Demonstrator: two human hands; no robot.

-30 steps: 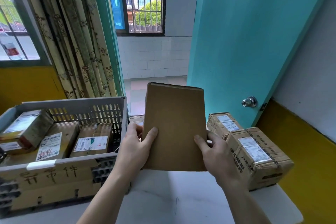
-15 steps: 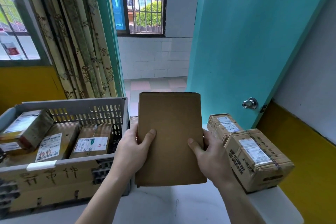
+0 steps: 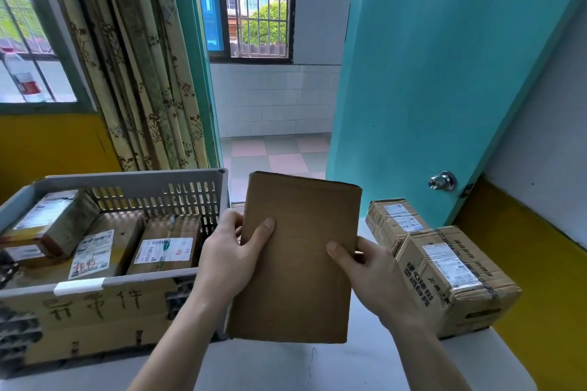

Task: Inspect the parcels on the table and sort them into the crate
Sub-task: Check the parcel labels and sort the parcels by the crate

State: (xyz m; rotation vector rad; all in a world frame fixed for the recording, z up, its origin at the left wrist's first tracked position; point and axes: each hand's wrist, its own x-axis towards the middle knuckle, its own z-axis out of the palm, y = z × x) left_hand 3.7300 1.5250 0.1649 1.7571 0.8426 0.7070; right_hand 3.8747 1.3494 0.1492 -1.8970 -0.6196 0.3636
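Observation:
A flat brown cardboard parcel (image 3: 298, 260) is held up above the white table (image 3: 286, 365), its plain side toward me. My left hand (image 3: 228, 260) grips its left edge, thumb on the front. My right hand (image 3: 374, 276) grips its right edge the same way. To the left stands the grey slotted crate (image 3: 152, 181), holding several taped parcels (image 3: 165, 247) with white labels. At the right, two taped cardboard parcels (image 3: 451, 276) lie on the table.
A cardboard sign with handwritten characters (image 3: 92, 305) covers the crate's front. A teal door (image 3: 444, 73) with a metal knob (image 3: 441, 181) stands open behind the right parcels. Curtains (image 3: 143, 73) hang behind the crate.
Both hands lowered the flat parcel and brought it slightly left and nearer to me. Its top edge tilted away. The crate and other parcels have not moved.

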